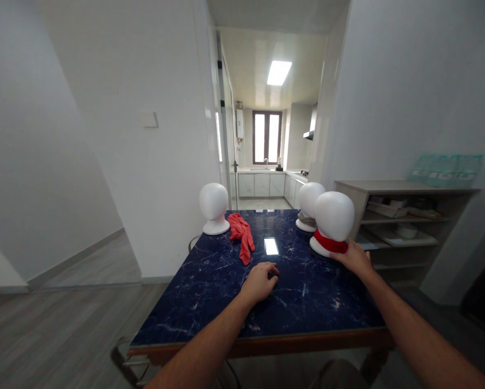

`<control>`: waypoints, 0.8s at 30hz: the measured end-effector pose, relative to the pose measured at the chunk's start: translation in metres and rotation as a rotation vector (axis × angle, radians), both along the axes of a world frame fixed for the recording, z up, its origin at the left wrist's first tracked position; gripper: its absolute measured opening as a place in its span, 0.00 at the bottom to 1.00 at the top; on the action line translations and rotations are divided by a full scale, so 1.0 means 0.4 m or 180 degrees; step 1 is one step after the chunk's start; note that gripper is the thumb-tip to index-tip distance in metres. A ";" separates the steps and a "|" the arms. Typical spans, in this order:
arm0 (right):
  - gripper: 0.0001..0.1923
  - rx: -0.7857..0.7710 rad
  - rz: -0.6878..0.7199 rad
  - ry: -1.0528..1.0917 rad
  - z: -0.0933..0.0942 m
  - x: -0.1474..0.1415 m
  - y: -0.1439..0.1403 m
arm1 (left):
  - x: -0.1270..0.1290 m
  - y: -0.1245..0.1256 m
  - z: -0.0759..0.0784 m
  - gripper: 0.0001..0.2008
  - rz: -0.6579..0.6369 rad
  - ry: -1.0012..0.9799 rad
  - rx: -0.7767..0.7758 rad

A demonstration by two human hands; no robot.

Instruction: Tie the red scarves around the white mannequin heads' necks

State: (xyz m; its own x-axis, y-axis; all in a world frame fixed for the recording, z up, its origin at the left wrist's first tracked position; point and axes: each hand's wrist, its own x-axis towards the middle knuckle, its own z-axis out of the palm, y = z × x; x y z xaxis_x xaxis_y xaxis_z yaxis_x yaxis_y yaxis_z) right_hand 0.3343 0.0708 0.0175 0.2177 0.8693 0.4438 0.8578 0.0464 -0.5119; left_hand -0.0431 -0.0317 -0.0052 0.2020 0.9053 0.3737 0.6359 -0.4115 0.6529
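Observation:
At the table's right side, my right hand (356,258) is closed at the base of a white mannequin head (334,215). A red cloth band (329,242) wraps the neck of that head, right beside my fingers. My left hand (259,281) rests on the middle of the tabletop, loosely curved, with a gap between thumb and fingers and nothing seen in it. Beyond it lies a crumpled coral-red cloth (241,236), next to a bare-necked mannequin head (213,204) at the far left corner. A third mannequin head (310,198), partly hidden, has grey cloth (306,218) around its neck.
The dark blue marble-patterned table (201,302) has a wooden edge. To the right stands a shelf unit (404,186) with trays inside and wrapped bottles (449,170) on top. Chair metal (123,356) shows at the front left. A doorway opens onto a kitchen behind.

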 end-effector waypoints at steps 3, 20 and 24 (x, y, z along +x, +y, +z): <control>0.29 -0.0130 -0.0391 -0.1025 -0.047 -0.024 -0.077 | 0.001 0.002 -0.004 0.12 -0.0002 0.0003 0.0037; 0.13 -0.0244 0.1116 -0.1542 -0.015 -0.417 -0.082 | 0.000 -0.009 -0.014 0.13 -0.0013 0.0210 0.0087; 0.11 0.0061 0.1142 -0.1443 -0.045 -0.425 -0.087 | 0.004 -0.011 -0.013 0.12 -0.0070 0.0207 0.0104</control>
